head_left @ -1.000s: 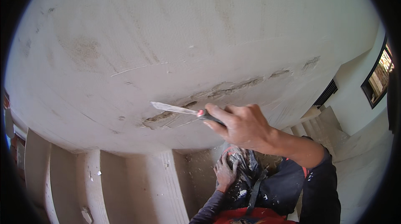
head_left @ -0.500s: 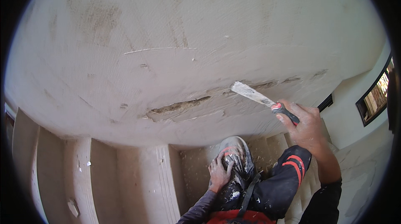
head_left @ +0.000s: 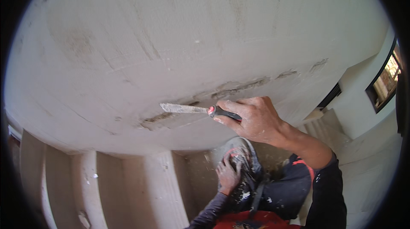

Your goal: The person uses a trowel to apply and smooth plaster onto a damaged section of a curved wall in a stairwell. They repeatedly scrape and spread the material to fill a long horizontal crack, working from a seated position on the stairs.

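Your left hand (head_left: 228,177) lay released on your dusty trouser knee (head_left: 239,148), fingers loosely spread. Beyond it and to the right, your right hand (head_left: 258,120) grasped a putty knife (head_left: 185,108) by its dark handle, between thumb and fingers. The smeared blade pointed left, past your left hand, across a rough gouge (head_left: 242,89) in the pale wall (head_left: 179,28); whether it touched, you could not tell. Bare steps (head_left: 160,186) lined the left, while a dark-framed window (head_left: 388,77) stood far right.
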The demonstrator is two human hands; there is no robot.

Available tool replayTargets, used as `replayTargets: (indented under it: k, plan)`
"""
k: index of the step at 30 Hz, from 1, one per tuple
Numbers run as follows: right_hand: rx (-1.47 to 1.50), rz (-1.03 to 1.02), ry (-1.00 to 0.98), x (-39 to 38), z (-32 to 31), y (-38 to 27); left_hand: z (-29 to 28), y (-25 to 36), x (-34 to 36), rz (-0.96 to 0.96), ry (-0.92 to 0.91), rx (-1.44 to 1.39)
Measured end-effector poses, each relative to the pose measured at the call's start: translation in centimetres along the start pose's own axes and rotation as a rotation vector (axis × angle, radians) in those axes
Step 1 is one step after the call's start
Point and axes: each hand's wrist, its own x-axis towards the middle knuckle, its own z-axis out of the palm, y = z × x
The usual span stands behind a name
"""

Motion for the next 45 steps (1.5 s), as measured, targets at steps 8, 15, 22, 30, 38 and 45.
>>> replayTargets:
  k: [8,15,22,30,38,45]
  plan:
    - [0.043,0.231,-0.033,-5.2,-3.9,1.4,-1.6,0.3,0.5,0.064,0.047,-0.404]
    - [-0.016,0.312,-0.072,-4.8,-5.6,0.6,-10.3,13.5,6.9,0.223,-0.080,-1.597]
    - [-0.075,0.182,0.031,-5.1,-5.0,1.4,-12.1,17.6,9.6,0.142,-0.122,-1.849]
    - [0.014,0.206,0.008,-4.7,-3.8,2.7,-11.1,18.3,10.6,0.085,0.140,-1.790]
    - [0.131,0.103,-0.201,1.7,-0.6,-2.5,-20.3,14.3,9.9,0.123,0.432,-1.905]
    - [-0.038,0.284,-0.190,-4.6,-4.9,-0.8,-13.7,15.2,8.5,0.088,-0.027,-1.672]
